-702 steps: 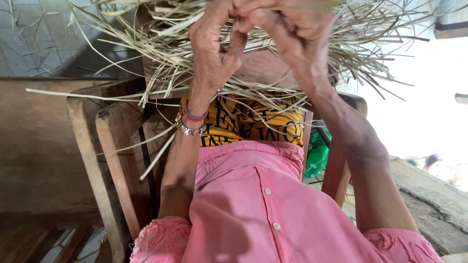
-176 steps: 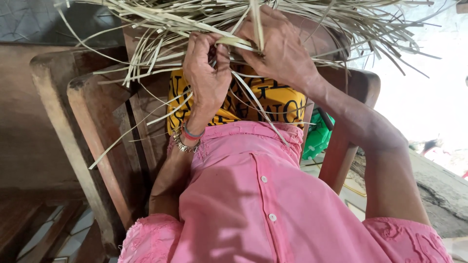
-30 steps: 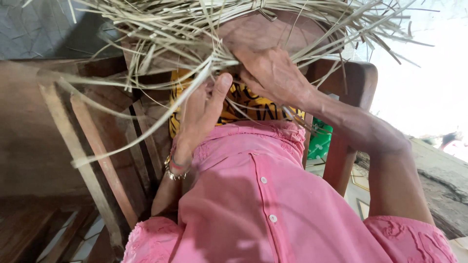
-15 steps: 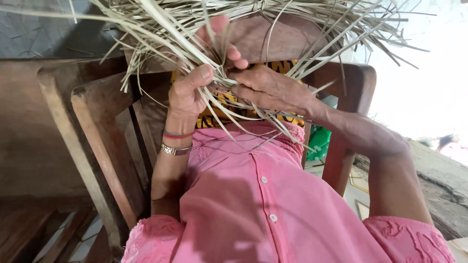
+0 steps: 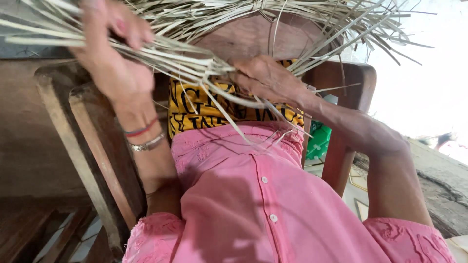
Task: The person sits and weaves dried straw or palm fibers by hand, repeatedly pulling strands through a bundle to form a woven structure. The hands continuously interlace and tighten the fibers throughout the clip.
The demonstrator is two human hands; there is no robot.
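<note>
Broadly, from the biggest thing down to the smallest:
Wooden chair (image 5: 97, 160): it stands to the left, its slats just beside the left forearm; loose strips trailing that way could catch on a slat and tear.
Pink shirt (image 5: 253, 204): it fills the lower middle, with a yellow-and-black patterned cloth (image 5: 204, 104) above it; a few strips hang down across both and could snag on the buttons.
Bundle of dry pale strips (image 5: 273, 19): it fans across the top of the view, ends splayed right and left; being dry and thin, the strips look likely to split or kink if pulled sharply.
Left hand (image 5: 114, 68): raised, fingers wrapped around a sheaf of strips; a slack hold would probably let the sheaf slide apart.
Right hand (image 5: 268, 80): lower and well apart from the left, pinching strips where they bunch together; stiff edges drawn through the fingers might cut.
Bracelets (image 5: 144, 139): on the left wrist, near stray strips; a strand could hook there.
</note>
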